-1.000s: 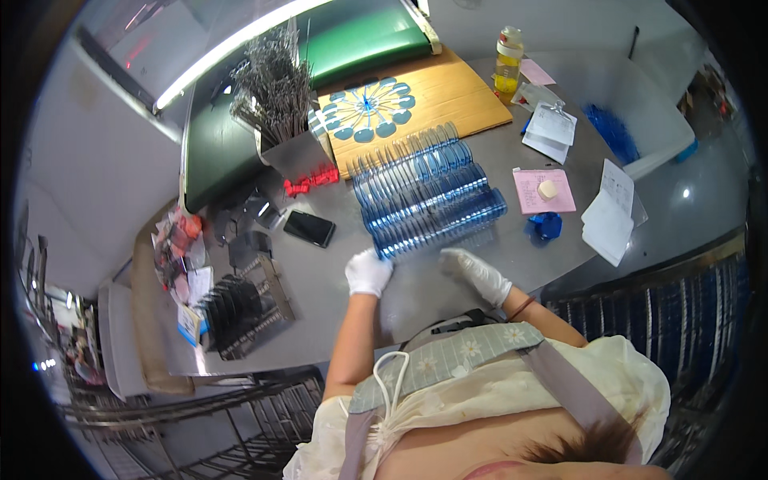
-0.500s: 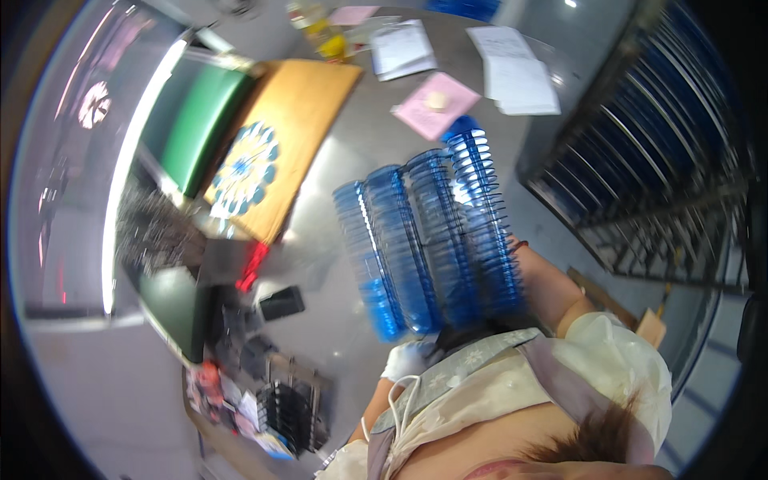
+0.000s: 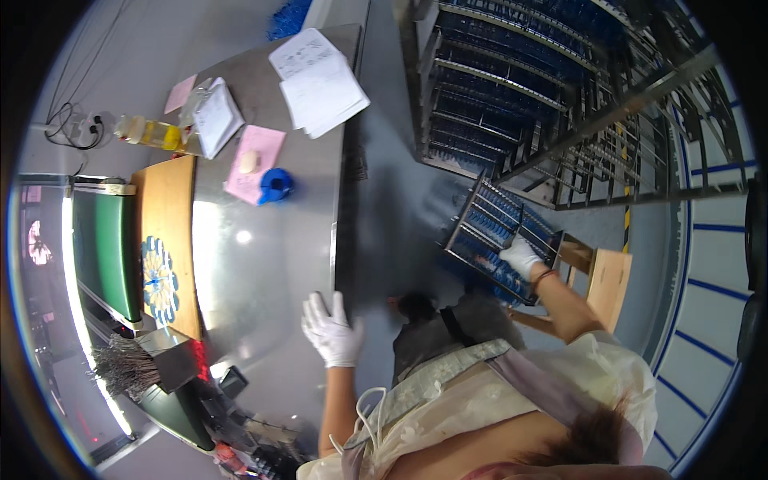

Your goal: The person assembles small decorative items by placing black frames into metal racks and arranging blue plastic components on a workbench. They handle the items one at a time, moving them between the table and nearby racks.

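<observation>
My right hand [image 3: 522, 256], in a white glove, is closed on a bar of a small metal rack [image 3: 472, 258] low on my right side. Rows of blue ribbed plastic pieces [image 3: 490, 214] sit inside that rack. The glove hides part of the bar. My left hand [image 3: 332, 332], also gloved in white, is open with its fingers spread at the right edge of the steel table [image 3: 280, 280], holding nothing. Farther up the table, a blue ring-shaped piece [image 3: 275, 186] lies by a pink sheet [image 3: 260, 152] with a pale lump [image 3: 250, 162] on it.
A tall metal rack [image 3: 496, 80] full of blue pieces stands at the far right. White papers [image 3: 320, 84] and a yellow bottle [image 3: 156, 134] are on the table's far part. Along its left runs a wooden board [image 3: 170, 232] beside a green belt [image 3: 112, 248]. A wooden stool [image 3: 608, 288] stands near my right arm.
My view and body have turned right. The blue rows that were in front of me over the table have left that place. My left hand has come onto the table edge, my right onto the rack.
</observation>
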Available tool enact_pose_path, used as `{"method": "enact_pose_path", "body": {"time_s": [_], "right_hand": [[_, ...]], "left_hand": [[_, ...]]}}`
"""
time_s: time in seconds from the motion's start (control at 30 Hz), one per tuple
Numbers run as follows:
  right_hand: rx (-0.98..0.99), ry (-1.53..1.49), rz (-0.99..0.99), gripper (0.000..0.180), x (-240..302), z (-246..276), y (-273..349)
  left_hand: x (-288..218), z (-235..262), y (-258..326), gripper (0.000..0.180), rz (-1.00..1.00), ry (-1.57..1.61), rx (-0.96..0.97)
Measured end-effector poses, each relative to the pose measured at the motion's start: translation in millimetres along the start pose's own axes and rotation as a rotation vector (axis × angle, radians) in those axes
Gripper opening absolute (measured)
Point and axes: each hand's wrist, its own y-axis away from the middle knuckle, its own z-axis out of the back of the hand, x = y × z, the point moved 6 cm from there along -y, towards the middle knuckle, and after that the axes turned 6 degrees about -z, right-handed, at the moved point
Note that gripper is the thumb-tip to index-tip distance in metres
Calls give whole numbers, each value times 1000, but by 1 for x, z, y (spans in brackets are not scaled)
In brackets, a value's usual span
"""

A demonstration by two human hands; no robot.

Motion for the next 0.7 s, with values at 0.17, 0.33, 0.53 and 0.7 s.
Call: {"method": "enact_pose_path", "body": {"time_s": [0.17,0.33,0.53,0.7], "right_hand": [[117,289,-416,43,-98,29,-166],[42,546,-246,53,-166,84,-285],[-52,416,-112,49,-254,105,-371],[15,370,-50,42,-268,127,-369]], "left_hand": [[-19,-1,-58,67,-77,-139,32],[-23,-9,-69,61,-137,-143,-47],[-25,-16,-68,62,-39,-210,33],[-27,-19,-72,67,-46,-215,58]]}}
